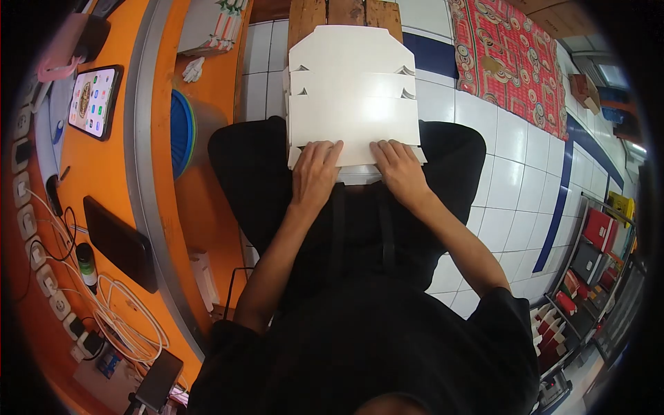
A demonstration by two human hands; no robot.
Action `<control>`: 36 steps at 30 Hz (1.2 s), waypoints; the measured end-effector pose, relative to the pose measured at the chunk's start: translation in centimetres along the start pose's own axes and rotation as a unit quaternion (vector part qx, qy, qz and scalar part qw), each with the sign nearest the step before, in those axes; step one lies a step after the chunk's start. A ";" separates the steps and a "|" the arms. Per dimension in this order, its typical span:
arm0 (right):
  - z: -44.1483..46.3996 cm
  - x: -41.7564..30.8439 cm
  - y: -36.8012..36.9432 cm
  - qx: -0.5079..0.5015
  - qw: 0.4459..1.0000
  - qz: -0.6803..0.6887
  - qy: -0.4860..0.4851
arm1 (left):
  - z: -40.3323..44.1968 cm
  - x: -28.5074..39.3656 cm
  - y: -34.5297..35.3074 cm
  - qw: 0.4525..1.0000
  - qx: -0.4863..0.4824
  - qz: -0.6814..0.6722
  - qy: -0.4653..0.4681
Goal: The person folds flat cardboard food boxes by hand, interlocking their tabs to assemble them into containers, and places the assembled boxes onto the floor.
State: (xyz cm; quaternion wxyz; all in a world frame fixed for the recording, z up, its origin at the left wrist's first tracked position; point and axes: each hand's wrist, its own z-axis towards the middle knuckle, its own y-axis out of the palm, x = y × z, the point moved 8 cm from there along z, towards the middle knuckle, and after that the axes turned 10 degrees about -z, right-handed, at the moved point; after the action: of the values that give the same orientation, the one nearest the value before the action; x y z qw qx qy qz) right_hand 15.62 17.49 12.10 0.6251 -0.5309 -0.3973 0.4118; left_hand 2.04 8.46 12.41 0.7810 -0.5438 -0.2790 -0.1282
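- White cardboard (360, 117), cut and creased, lies between the person's knees, its far end overlapping a wooden bench (346, 12) from where I stand. Single or stacked, I can't tell.
- Look at that near edge! It appears to be pressing or creasing work; best done, I'd say, with even force from both sides, the edge kept square and the panel unbuckled.
- Left hand (317, 173) and right hand (402, 173) match up beautifully, bent fingers over that edge. Thumbs are out of sight, so I can't call whether either is pinching.
- Four small raised notches, two per side: go gently, they could snag or tear.
- Now the tally, biggest first: one orange counter (114, 176), one red patterned mat (512, 62), that one bench, one cardboard on show, one blue-lined bin (181, 131), two hands, one black slab (121, 242), one lit phone (95, 102), one little bottle (86, 264).
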 end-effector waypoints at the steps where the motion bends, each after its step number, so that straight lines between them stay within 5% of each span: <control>1: 0.2 0.4 -0.4 0.007 0.999 0.037 0.000 | 0.4 -0.5 0.0 0.999 -0.041 -0.031 -0.006; 5: 1.2 1.3 -0.9 -0.019 0.995 0.094 0.001 | 1.9 -1.6 -0.4 0.987 -0.157 -0.032 -0.022; 14: -0.6 -2.4 1.1 -0.013 0.997 -0.041 0.060 | -0.6 -1.7 0.9 0.995 -0.072 0.067 0.018; 28: 0.4 -1.2 -1.1 0.056 0.997 0.042 0.022 | 0.2 -2.4 -1.9 0.999 0.014 0.026 0.041; 36: 2.3 1.1 -2.7 0.036 0.991 0.114 0.063 | 4.9 -2.3 -3.7 0.993 -0.102 -0.042 0.029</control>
State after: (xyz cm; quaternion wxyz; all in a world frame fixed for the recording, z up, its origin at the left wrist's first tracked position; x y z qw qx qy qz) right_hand 14.08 19.03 15.13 0.6162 -0.5751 -0.2791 0.4601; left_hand -3.16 11.36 15.24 0.7231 -0.6047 -0.2640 -0.2044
